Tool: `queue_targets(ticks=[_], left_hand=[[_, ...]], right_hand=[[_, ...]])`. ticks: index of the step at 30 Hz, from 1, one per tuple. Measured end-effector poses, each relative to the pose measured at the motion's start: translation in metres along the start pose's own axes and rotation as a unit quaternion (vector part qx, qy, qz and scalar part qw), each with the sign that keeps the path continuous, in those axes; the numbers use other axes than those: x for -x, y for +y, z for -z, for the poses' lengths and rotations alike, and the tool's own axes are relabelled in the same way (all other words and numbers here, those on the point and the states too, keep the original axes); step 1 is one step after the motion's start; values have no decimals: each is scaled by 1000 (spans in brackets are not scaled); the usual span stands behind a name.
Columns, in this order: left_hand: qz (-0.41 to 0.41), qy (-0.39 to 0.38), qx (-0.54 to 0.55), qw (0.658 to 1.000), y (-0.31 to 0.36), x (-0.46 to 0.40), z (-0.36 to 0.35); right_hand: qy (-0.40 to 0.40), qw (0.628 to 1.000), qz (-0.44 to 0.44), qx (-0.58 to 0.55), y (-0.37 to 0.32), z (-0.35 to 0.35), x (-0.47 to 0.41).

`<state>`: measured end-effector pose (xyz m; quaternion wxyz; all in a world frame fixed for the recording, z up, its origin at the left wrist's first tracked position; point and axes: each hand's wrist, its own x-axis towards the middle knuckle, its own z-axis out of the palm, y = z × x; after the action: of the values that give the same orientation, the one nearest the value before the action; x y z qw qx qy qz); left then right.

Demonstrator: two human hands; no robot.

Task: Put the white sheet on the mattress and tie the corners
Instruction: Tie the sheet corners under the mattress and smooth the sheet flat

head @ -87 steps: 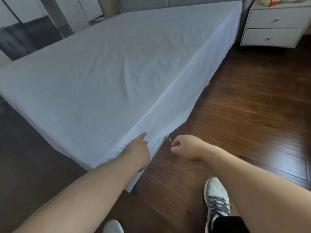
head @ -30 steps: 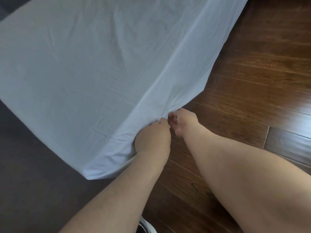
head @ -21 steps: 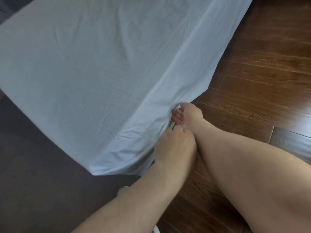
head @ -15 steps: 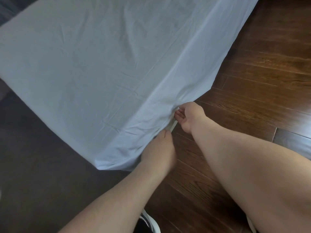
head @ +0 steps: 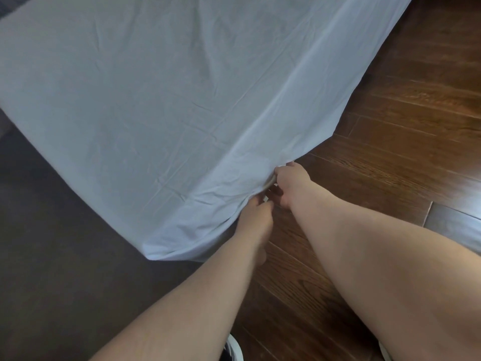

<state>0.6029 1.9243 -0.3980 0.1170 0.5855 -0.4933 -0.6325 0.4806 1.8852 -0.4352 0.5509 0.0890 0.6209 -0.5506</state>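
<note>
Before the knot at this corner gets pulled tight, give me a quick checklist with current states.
1. White cotton sheet lies flat over the mattress top: ok.
2. Sheet hangs down over the near corner: ok.
3. Right hand pinches a pale tie strip: ok.
4. Left hand grips at the sheet edge; second tie end: cannot tell.
5. Knot formed: cannot tell, the hands hide it.
6. Dark wooden floor beside the corner free of obstacles: ok.

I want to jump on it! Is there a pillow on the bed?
No, only the smooth white sheet covers the part of the mattress that shows, with no pillow on it.
</note>
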Motion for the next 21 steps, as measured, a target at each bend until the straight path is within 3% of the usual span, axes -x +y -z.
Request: queue_targets(ticks=[3, 5, 8, 10, 12, 17, 21], left_hand=[[73, 42, 144, 986, -2, -10, -6], [90, 66, 269, 957, 0, -13, -15], [101, 76, 511, 850, 1, -17, -30], [108, 73, 609, 783, 1, -19, -33], [120, 93, 663, 733, -2, -21, -30], [120, 84, 725, 673, -16, -27, -17], [115, 60, 736, 665, -25, -38, -7]], right_hand=[[-8, 1000, 23, 6, -2, 0, 6], [-4, 1000, 22, -9, 0, 5, 1], [-3, 997, -39, -71, -1, 10, -4], [-2, 993, -56, -102, -7, 13, -2], [-12, 994, -35, -99, -9, 15, 0], [-39, 982, -37, -183, -5, 16, -4], [-56, 970, -46, -233, -4, 10, -8]])
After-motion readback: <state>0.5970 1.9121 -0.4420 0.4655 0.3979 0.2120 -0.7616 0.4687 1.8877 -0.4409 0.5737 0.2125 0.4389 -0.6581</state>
